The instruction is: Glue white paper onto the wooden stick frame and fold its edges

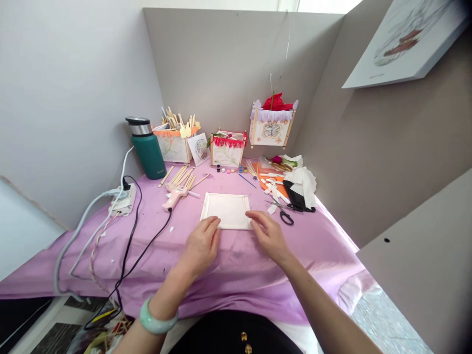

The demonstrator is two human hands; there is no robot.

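Note:
A flat white rectangular panel (229, 210) with a thin stick frame along its edges lies on the cloth in front of me. My left hand (202, 242) has its fingers bent together at the panel's lower left corner. At the right edge, the thumb and fingers of my right hand (269, 235) close on the frame. Left of the panel lies a pink glue gun (174, 197), its black cord running down the cloth. Black-handled scissors (285, 216) rest to the right, near white paper strips (275, 189).
A purple cloth (228, 255) covers the table. Behind stand a green bottle (148, 152), a box of sticks (176, 147) and a red-fringed box (227, 153). A decorated box (272, 130) hangs from a wire. A power strip (125, 199) with cables sits left.

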